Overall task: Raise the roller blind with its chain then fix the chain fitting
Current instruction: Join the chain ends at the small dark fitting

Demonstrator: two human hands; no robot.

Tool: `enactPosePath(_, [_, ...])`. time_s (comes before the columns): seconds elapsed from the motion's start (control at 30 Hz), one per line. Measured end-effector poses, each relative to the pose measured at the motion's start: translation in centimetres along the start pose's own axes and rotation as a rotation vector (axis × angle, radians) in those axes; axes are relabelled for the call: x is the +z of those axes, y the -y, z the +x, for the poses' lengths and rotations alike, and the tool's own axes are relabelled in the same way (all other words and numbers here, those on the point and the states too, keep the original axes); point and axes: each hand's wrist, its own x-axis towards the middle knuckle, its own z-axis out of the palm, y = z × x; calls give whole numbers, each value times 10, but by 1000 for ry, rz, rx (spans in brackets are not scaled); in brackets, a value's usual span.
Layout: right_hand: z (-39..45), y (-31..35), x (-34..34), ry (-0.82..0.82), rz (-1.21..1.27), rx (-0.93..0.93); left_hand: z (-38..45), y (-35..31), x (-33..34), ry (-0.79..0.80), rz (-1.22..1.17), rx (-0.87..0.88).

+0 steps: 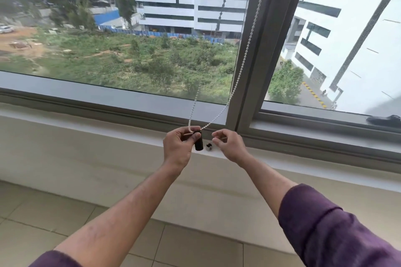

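1. Beaded chain (243, 58) slants down from the upper window frame (249, 84) to the hands, just above the sill (130, 132).
2. Left hand (180, 147) pinches the chain's loop and a dark cylindrical fitting (199, 144).
3. Right hand (230, 145), fingertips curled together, hovers beside a small dark piece (209, 147) on the sill.

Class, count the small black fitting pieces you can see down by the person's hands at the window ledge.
2. A black cylinder is held in the left hand; a smaller black piece sits on the ledge beside the right hand. Others may be hidden.
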Motion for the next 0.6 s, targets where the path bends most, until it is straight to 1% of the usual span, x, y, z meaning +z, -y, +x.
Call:
enactPosePath(0.07, [10,-3,7,76,-178,-7,2,1,1,9,-26,-24])
enactPosePath(0.17, [17,-6,19,219,-442,-88,4,5,1,1,-51,-53])
enactPosePath(0.27, [20,-11,30,277,-548,-144,5,8,1,-1,-75,-74])
enactPosePath(0.33, [21,-16,36,279,-597,-170,6,7,0,8,-90,-80])
enactPosePath(0.47, [20,-24,40,198,-618,-199,5,6,-5,20,-96,-54])
enactPosePath(0.6, [15,-34,37,118,-472,-186,2,5,-6,42,-62,-26])
